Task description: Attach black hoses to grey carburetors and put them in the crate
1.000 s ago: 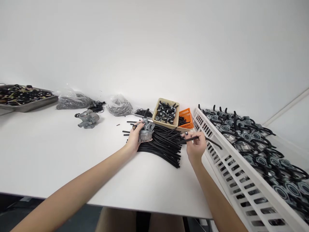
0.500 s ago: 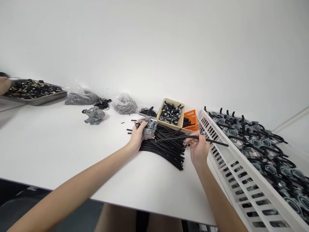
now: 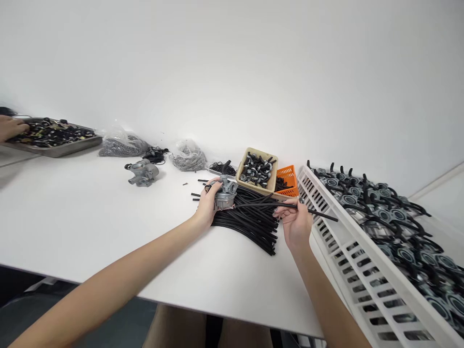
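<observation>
My left hand [image 3: 207,205] grips a grey metal carburetor [image 3: 225,192] just above the left end of a pile of black rubber hoses [image 3: 250,220] on the white table [image 3: 90,227]. My right hand [image 3: 295,223] pinches one long black hose [image 3: 319,213] near its middle. That hose lies level, its left tip reaching toward the carburetor and its right end over the white crate.
A white slotted crate [image 3: 362,261] with several hose-fitted carburetors fills the right. Behind the pile stand a beige bin [image 3: 258,170] of fittings and an orange basket [image 3: 288,179]. A loose carburetor [image 3: 143,172], parts bags and a metal tray [image 3: 50,137] lie left, another person's hand [image 3: 10,128] at the tray.
My right hand lifted a hose out of the pile and turned it level toward the carburetor. Another person's hand came into view at the far-left tray.
</observation>
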Action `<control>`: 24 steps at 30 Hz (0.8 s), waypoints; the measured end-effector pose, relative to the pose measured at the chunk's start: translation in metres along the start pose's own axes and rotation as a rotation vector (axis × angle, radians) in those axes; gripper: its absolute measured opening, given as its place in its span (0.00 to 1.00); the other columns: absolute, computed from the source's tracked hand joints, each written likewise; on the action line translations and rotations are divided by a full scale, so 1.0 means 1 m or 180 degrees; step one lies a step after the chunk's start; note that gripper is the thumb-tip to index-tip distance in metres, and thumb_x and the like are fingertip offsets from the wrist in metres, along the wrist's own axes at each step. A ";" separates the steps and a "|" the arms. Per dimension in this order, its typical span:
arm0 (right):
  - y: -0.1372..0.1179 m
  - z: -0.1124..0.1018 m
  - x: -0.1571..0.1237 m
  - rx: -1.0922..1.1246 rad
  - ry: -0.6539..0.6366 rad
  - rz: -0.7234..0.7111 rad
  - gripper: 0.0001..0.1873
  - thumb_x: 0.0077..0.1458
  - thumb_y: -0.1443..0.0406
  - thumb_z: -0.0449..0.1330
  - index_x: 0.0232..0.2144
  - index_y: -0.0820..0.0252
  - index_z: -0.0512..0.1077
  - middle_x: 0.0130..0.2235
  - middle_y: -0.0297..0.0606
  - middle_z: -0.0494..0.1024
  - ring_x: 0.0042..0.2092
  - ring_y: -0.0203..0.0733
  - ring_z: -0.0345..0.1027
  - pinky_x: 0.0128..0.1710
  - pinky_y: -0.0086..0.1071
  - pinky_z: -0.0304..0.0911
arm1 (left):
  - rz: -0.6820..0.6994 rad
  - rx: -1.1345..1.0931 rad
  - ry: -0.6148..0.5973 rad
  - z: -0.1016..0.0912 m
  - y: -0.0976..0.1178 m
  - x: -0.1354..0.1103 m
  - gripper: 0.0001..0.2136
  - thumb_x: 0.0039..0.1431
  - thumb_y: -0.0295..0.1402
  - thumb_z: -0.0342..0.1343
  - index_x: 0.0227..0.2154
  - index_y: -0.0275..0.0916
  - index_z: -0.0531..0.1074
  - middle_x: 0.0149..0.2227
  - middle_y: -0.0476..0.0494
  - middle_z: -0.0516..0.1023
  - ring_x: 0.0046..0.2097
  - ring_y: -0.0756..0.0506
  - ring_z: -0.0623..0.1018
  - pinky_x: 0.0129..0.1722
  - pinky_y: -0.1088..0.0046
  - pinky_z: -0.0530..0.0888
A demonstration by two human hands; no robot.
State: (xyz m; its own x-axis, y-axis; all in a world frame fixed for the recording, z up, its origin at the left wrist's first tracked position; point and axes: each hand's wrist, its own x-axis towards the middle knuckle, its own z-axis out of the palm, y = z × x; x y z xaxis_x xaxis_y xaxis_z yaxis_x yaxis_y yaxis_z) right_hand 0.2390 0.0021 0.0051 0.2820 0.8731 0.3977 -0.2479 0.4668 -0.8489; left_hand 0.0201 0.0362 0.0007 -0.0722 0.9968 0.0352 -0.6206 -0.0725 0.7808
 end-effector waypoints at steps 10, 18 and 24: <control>0.028 0.026 -0.021 -0.1141 -0.1342 0.0389 0.17 0.55 0.51 0.61 0.25 0.58 0.69 0.22 0.32 0.75 0.23 0.35 0.69 0.24 0.28 0.63 | 0.0031 0.0069 -0.0210 0.007 -0.005 -0.014 0.18 0.49 0.38 0.61 0.43 0.42 0.68 0.32 0.49 0.75 0.27 0.47 0.76 0.23 0.71 0.77; 0.030 0.027 -0.025 -0.1677 -0.2048 0.0045 0.23 0.62 0.57 0.50 0.17 0.57 0.62 0.27 0.36 0.69 0.30 0.37 0.64 0.33 0.32 0.61 | -0.0028 0.0095 -0.0161 0.011 -0.010 -0.022 0.16 0.49 0.38 0.61 0.41 0.41 0.69 0.32 0.49 0.74 0.29 0.48 0.76 0.25 0.73 0.76; 0.027 0.029 -0.022 -0.1837 -0.2078 -0.0088 0.23 0.61 0.56 0.51 0.16 0.57 0.64 0.43 0.44 0.70 0.51 0.45 0.64 0.49 0.36 0.62 | -0.0035 0.0059 -0.0174 0.010 -0.010 -0.021 0.15 0.49 0.38 0.61 0.40 0.41 0.68 0.31 0.51 0.72 0.27 0.49 0.75 0.24 0.73 0.76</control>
State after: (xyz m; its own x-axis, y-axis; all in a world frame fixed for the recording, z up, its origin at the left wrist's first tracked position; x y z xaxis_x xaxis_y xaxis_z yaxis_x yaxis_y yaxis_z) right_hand 0.1990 -0.0005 -0.0169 -0.3504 0.8511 0.3908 0.3094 0.4991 -0.8094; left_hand 0.0357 0.0165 -0.0010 -0.0225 0.9979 0.0603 -0.6064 -0.0615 0.7928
